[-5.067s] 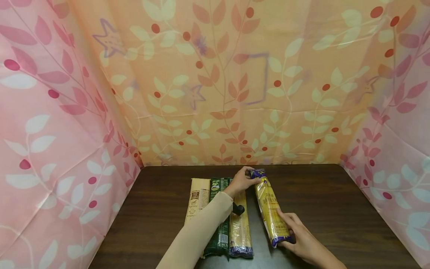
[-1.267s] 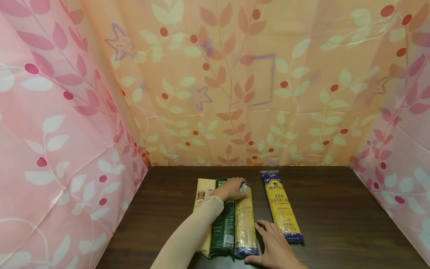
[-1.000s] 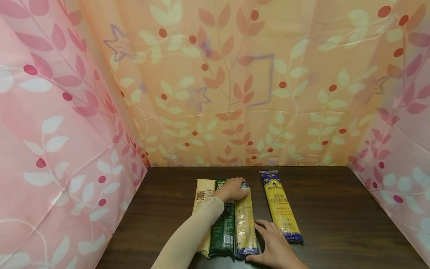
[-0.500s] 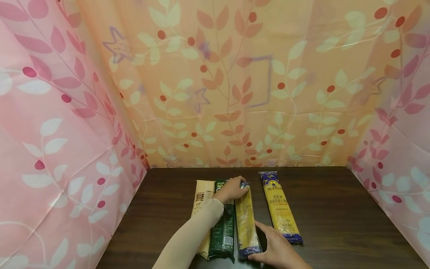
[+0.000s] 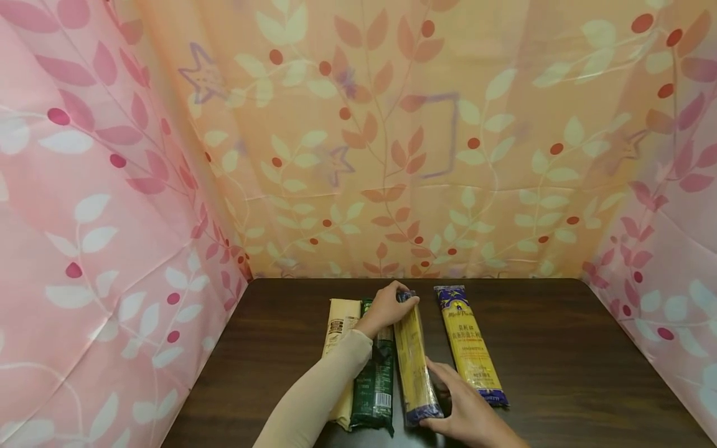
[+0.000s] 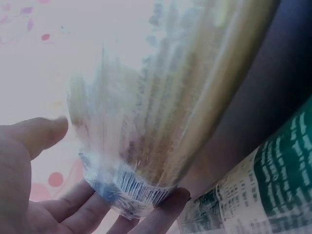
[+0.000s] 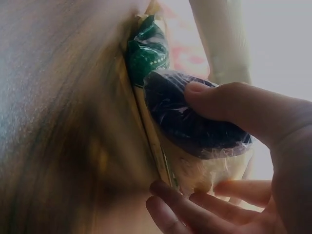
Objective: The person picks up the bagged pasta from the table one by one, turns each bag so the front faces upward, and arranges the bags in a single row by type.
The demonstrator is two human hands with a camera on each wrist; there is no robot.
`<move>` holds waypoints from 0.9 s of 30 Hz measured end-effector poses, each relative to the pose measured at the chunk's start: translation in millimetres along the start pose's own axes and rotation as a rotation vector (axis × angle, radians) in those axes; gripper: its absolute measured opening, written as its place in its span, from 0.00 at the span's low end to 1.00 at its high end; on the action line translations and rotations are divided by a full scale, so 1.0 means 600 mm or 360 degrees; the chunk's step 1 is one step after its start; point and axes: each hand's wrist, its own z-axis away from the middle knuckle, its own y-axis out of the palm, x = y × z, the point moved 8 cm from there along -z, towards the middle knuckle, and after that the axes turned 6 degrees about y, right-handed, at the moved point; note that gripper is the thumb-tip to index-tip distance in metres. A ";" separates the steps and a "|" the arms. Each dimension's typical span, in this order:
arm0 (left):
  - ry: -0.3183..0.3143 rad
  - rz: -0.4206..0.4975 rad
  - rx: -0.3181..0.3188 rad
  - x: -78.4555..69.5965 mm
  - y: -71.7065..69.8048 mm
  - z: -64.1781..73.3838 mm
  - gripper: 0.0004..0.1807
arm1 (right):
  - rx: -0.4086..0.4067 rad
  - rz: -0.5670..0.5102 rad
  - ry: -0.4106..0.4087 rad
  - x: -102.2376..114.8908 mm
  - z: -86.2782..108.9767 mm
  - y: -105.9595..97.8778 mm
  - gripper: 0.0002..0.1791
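Both my hands hold a yellow pack of spaghetti (image 5: 413,358) with blue ends. At its far end, my left hand (image 5: 388,308) grips the blue tip; in the left wrist view its fingers (image 6: 158,214) curl under a barcoded end and the thumb lies along the side. My right hand (image 5: 467,407) holds the near end, its thumb over the blue wrapper (image 7: 190,119) and its fingers beneath in the right wrist view. The pack looks raised on edge, leaning, with a gap between it and the green pack (image 5: 374,392) to its left.
A cream pack (image 5: 338,333) lies left of the green one, partly hidden by my left sleeve (image 5: 319,389). Another yellow spaghetti pack (image 5: 473,348) lies face up on the right of the dark wooden table (image 5: 560,361). Patterned curtains (image 5: 358,186) enclose the table.
The right-hand yellow pack, held by both hands earliest, now lies released on the table. Both hands moved to the other yellow pack, then lifted, tipped and shifted it slightly right, away from the green pack.
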 end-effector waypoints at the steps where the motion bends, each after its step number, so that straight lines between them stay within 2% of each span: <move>1: 0.0001 0.0016 -0.0004 0.000 -0.002 0.001 0.26 | 0.0001 0.0006 -0.0015 0.001 0.000 -0.001 0.61; 7: 0.0020 0.0056 -0.0020 -0.001 -0.010 0.006 0.26 | -0.0002 0.0091 -0.0072 0.006 0.002 -0.005 0.61; 10: 0.0025 0.0089 -0.0028 0.003 -0.012 0.008 0.25 | -0.0008 0.0093 -0.0153 0.009 0.008 -0.007 0.60; 14: 0.0042 0.0142 -0.0061 0.004 -0.018 0.012 0.23 | 0.0023 -0.0043 -0.0222 0.003 0.013 -0.008 0.60; 19: 0.0045 0.0240 -0.0130 0.008 -0.028 0.015 0.20 | 0.0136 -0.0224 -0.0148 -0.011 0.014 -0.009 0.62; 27: 0.0056 0.0416 -0.0139 0.009 -0.033 0.021 0.21 | 0.0270 -0.0455 -0.0124 -0.019 0.015 -0.001 0.62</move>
